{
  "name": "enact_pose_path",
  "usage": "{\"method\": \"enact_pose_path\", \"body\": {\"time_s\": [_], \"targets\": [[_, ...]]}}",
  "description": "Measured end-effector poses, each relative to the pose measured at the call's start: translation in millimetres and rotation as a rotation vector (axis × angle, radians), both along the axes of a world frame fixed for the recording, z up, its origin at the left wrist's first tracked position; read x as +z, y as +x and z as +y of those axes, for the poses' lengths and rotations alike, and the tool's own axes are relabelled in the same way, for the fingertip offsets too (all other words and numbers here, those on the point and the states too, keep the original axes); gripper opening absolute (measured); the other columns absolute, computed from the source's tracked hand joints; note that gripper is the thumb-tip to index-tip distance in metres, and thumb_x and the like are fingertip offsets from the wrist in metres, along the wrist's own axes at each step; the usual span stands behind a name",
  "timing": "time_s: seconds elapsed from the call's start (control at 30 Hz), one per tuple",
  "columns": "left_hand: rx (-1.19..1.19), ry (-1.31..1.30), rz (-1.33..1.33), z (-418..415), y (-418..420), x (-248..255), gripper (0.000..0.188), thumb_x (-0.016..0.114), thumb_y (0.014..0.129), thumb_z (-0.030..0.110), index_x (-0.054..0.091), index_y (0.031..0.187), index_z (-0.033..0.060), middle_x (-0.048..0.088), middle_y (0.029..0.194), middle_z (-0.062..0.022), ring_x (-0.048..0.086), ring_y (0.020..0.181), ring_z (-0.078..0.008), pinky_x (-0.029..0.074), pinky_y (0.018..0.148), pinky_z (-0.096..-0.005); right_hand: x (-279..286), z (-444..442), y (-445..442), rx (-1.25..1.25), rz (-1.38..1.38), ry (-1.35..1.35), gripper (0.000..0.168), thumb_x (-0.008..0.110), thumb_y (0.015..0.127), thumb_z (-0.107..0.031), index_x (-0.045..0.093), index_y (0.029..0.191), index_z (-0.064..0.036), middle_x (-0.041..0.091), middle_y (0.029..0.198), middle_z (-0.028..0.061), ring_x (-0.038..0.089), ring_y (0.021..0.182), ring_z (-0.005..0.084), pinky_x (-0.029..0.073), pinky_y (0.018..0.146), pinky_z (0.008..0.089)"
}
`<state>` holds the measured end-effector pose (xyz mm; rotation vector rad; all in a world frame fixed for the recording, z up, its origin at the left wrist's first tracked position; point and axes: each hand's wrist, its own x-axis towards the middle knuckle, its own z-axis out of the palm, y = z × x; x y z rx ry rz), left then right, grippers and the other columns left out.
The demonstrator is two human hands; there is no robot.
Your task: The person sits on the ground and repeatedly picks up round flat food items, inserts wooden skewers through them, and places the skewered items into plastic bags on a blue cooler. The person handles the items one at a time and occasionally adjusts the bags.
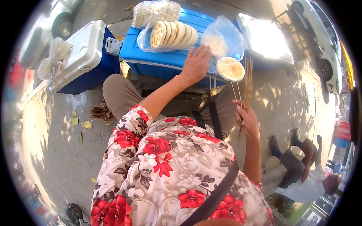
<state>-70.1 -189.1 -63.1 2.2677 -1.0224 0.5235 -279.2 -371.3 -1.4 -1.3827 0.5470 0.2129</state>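
Note:
My right hand grips a bundle of thin wooden skewers. Two sticks from the same hand run up to a round flatbread with a browned centre. My left hand reaches over the front edge of a blue plastic lid, its fingers beside a clear plastic bag with pale flatbread inside; whether they touch the bag or hold anything, I cannot tell. Thin sticks hang below that bag. A row of flatbreads stands in an opened bag on the lid, and another bag of flatbreads lies behind it.
A white-lidded blue cooler with plastic bags on top stands at the left, another cooler at the right. Brown sticks lie on the pavement by my left knee. A person sits at the lower right. Cars stand at both sides.

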Motion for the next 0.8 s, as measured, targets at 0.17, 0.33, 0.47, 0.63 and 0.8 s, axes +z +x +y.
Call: {"method": "enact_pose_path", "body": {"time_s": [0.17,0.33,0.47,0.63,0.8], "targets": [[0.001,0.005,0.038,6,1,1,0.050,0.057,0.081,0.014,0.042,0.128,-0.0005,0.040,0.135,-0.0139,0.035,0.128,-0.0306,0.027,0.104,-0.0470,-27,16,53,0.006,-0.104,0.079,0.028,0.053,0.092,-0.017,0.054,0.115,-0.002,0.048,0.059,-0.0028,0.037,0.043,0.0022,0.028,0.039,0.0170],[-0.141,-0.029,0.041,22,2,5,0.045,0.057,0.082,0.012,0.047,0.125,0.0031,0.042,0.134,-0.0140,0.039,0.125,-0.0309,0.030,0.104,-0.0449,-44,22,98,-0.016,-0.074,-0.045,0.029,0.051,0.094,-0.021,0.055,0.115,-0.002,0.059,0.070,0.0024,0.037,0.043,0.0025,0.028,0.039,0.0175],[0.168,-0.338,0.002,77,38,11,0.043,0.057,0.083,0.013,0.047,0.124,0.0036,0.044,0.131,-0.0175,0.043,0.120,-0.0347,0.034,0.101,-0.0438,-68,7,68,-0.051,-0.255,-0.626,0.029,0.048,0.096,-0.026,0.058,0.107,-0.001,0.066,0.082,0.0030,0.035,0.046,0.0009,0.029,0.041,0.0197],[0.312,-0.429,-0.143,99,82,26,0.047,0.058,0.085,0.023,0.046,0.126,0.0025,0.047,0.130,-0.0179,0.045,0.117,-0.0357,0.037,0.096,-0.0422,-25,19,22,-0.120,-0.231,-0.249,0.024,0.044,0.097,-0.025,0.058,0.096,-0.005,0.058,0.069,0.0021,0.037,0.047,0.0021,0.029,0.043,0.0175],[0.452,-0.245,-0.087,110,93,23,0.045,0.059,0.084,0.027,0.050,0.123,0.0067,0.052,0.124,-0.0150,0.050,0.111,-0.0350,0.041,0.091,-0.0424,-5,58,38,-0.058,-0.291,0.032,0.021,0.040,0.098,-0.022,0.052,0.105,-0.005,0.054,0.070,0.0037,0.042,0.047,0.0062,0.035,0.043,0.0189]]}}
